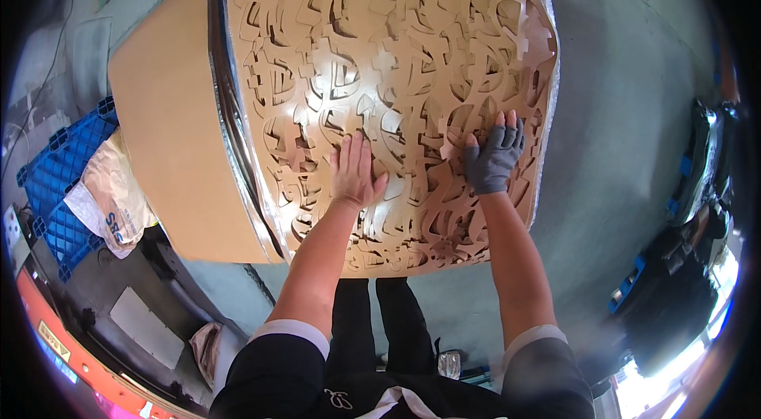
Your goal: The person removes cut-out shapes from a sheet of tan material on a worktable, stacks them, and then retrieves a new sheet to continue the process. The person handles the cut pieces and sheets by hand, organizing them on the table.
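A large tan sheet (380, 38), cut through with many curved shapes, lies in front of me, with shiny silvery strips along its sides. My bare left hand (357, 173) rests flat on its near middle part, fingers stretched forward. Farther right, my right hand (495, 153) wears a grey glove with bare fingertips and presses on the sheet near its right edge, fingers spread. Neither hand holds anything. Under the right palm the cut pieces are hidden.
A plain tan sheet or stack (170, 126) lies left of the cut sheet. Beyond it are a blue plastic pallet (59, 189) and a pale sack (119, 189). An orange machine (79, 367) stands at the lower left. Grey floor (618, 102) stretches along the right, with dark items (674, 276) near the rim.
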Available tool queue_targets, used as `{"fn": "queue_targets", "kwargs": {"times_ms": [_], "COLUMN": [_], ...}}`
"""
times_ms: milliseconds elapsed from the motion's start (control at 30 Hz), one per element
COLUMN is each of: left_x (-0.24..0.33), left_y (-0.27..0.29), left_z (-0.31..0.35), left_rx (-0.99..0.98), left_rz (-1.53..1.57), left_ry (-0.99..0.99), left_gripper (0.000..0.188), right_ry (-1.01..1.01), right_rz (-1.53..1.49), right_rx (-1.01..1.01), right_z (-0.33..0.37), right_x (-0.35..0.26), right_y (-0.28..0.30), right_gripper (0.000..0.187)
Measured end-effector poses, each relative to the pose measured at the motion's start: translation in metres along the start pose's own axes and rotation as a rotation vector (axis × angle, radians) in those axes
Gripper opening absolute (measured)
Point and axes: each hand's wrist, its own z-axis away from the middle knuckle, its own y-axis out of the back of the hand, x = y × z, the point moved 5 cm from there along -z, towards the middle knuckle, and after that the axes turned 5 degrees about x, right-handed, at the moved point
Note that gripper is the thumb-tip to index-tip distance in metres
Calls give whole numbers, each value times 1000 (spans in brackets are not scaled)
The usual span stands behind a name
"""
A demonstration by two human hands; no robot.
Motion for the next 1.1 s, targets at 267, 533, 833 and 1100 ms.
{"fn": "queue_targets", "kwargs": {"times_ms": [267, 533, 833, 1100], "left_x": [-1, 1, 0, -1], "left_y": [-4, -3, -6, -3], "left_z": [2, 0, 0, 0], "left_rx": [-11, -99, -131, 23], "left_rz": [14, -32, 0, 0], "left_ry": [21, 14, 51, -33], "left_gripper": [72, 82, 76, 77], "right_ry": [-11, -1, -15, -85], "right_rz": [12, 10, 23, 16], "right_rx": [-23, -2, -46, -39], "right_z": [2, 3, 4, 1], "right_x": [2, 2, 5, 1], "right_y": [-2, -4, -8, -1], "right_gripper": [72, 69, 70, 70]}}
